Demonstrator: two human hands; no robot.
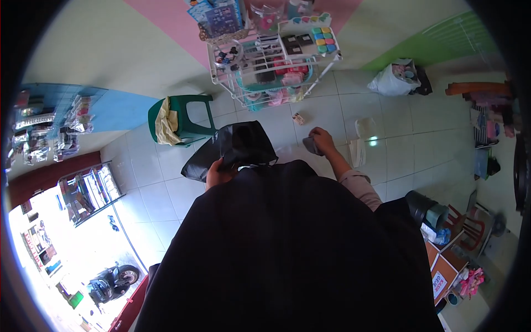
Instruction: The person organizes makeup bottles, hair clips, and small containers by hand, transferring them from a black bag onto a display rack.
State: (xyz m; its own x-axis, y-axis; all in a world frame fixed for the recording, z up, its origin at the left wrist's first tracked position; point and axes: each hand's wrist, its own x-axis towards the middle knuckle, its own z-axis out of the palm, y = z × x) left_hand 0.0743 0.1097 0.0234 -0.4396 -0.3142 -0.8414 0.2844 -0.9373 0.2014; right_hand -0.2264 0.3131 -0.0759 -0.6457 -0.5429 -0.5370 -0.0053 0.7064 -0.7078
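My left hand [219, 174] is closed on the edge of a black plastic bag [243, 141], which hangs in front of my dark clothing. Out to the right, my right hand [324, 141] grips a small flat grey object [311, 145]; its kind I cannot tell. Beyond that hand a small pinkish-brown item [298, 118] lies on the tiled floor. To its right are a pale, flat piece [365, 128] and a whitish folded strip [357, 152], also on the floor.
A white wire rack [221, 77] full of small goods stands ahead. Left of it is a green plastic stool [193, 127] with a beige cloth [166, 123]. A white sack [394, 81] sits by the far wall. At lower right stands a counter [440, 271]; a motorbike [113, 282] is outside, lower left.
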